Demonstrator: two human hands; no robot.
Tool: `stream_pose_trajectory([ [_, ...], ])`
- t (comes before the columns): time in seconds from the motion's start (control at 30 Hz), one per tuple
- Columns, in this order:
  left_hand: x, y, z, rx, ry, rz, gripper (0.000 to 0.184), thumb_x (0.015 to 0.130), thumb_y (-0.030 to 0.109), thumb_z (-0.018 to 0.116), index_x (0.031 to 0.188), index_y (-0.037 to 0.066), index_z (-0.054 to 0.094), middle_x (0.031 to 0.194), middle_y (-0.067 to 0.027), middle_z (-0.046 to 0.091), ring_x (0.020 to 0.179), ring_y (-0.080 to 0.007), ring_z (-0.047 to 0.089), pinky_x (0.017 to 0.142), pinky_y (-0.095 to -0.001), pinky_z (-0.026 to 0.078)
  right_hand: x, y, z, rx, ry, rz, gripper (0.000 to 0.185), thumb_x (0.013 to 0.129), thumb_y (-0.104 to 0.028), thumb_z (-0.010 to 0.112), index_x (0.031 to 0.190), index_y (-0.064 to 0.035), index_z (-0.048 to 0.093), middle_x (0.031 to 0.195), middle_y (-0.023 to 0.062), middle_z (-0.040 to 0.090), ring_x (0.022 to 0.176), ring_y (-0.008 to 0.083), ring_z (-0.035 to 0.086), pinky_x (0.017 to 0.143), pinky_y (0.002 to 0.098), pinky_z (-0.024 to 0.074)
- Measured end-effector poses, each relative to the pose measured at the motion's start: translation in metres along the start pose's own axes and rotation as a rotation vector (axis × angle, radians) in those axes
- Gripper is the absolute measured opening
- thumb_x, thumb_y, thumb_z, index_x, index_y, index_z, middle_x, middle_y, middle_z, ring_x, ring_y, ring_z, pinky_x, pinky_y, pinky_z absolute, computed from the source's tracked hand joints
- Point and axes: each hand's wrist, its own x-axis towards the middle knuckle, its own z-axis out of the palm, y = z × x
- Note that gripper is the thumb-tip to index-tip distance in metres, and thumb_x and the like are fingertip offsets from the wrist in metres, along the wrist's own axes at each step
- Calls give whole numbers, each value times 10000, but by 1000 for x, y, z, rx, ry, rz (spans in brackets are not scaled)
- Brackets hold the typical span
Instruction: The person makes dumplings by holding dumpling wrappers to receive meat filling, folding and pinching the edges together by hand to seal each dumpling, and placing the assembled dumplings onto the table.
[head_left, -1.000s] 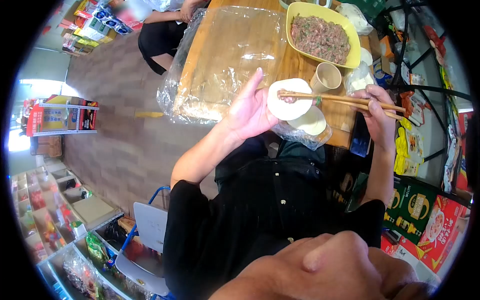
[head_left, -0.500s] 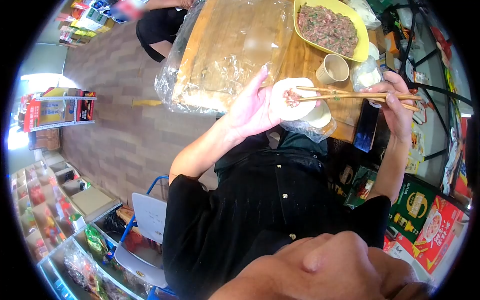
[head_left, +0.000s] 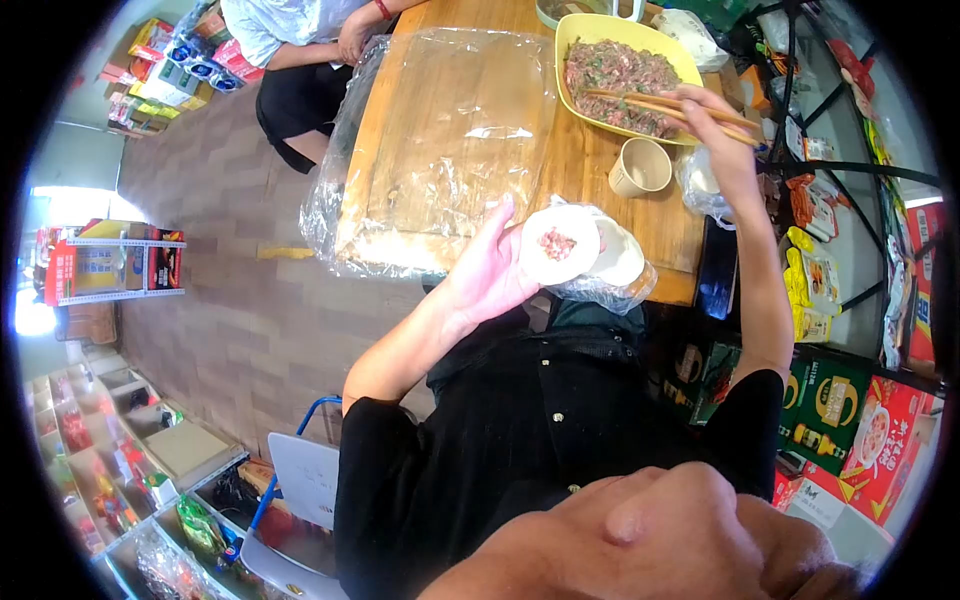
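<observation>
yellow bowl [head_left: 625, 31]: minced meat [head_left: 620, 70]; left hand [head_left: 490, 270]: flat beneath wrapper [head_left: 586, 246]; right hand [head_left: 712, 115]: gripping chopsticks [head_left: 652, 100]

Yellow bowl [head_left: 600, 28], white wrapper [head_left: 560, 270], seemingly pinkish filling [head_left: 556, 243]

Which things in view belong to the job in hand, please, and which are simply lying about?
In use:
Round white dough wrapper, on the left hand
Brown wooden chopsticks, in the right hand
Yellow squarish bowl of mince
Other pale round wrappers with clear plastic

Apparently lying about:
Red printed carton
Grey blue-framed chair
</observation>
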Motion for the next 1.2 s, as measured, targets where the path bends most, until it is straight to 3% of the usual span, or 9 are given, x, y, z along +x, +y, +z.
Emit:
stream_pose_trajectory([
  [0.07,0,1,1,18,-8,-13,743,985,533,195,1395,-80,282,1438,-208,354,1340,-301,350,1136,-419,239,9,14,5,-78,-51,21,261,936,-134,565,1135,29,611,1092,78,636,963,131,614,830,246,527],
  [0.17,1,1,-2,34,-14,-22,739,985,532,196,1401,-73,276,1446,-200,346,1345,-294,344,1135,-417,245,14,23,8,-118,-97,98,250,928,-133,580,1117,25,623,1082,71,638,952,134,618,831,247,529],
  [0.33,3,2,-2,43,-21,-23,720,987,528,209,1411,-50,278,1457,-174,341,1350,-279,339,1134,-413,249,17,13,2,-1,-96,139,247,930,-135,579,1113,24,625,1074,84,637,943,135,622,833,248,533],
  [0.43,5,3,-2,64,11,-7,764,976,550,180,1418,-70,234,1458,-214,318,1361,-303,316,1150,-429,209,18,9,-1,68,-57,121,241,930,-131,576,1108,22,629,1068,90,639,945,136,623,828,245,533],
  [0.63,7,1,-2,68,4,-19,759,976,551,186,1418,-64,241,1456,-214,321,1360,-301,319,1148,-428,216,18,13,16,-168,-84,100,260,929,-154,575,1132,-1,626,1065,66,654,920,116,613,802,236,512],
  [0.73,8,0,-3,79,2,-22,755,977,548,184,1418,-62,243,1457,-211,321,1360,-298,320,1147,-430,220,19,12,10,-248,-128,81,241,923,-143,585,1086,24,643,1051,98,649,951,137,626,808,236,533],
  [0.93,8,-1,-2,64,15,-11,752,979,543,172,1417,-65,246,1455,-226,316,1359,-321,315,1149,-433,213,22,0,-18,83,-96,218,305,927,-154,569,1151,53,580,1081,179,635,942,203,649,833,271,551],
  [1.2,14,13,6,72,-18,56,767,978,538,174,1410,-94,232,1450,-273,289,1365,-355,290,1156,-431,190,-18,-21,-34,425,-31,208,286,947,-140,513,1174,33,527,1125,249,597,1040,274,612,867,323,544],
])
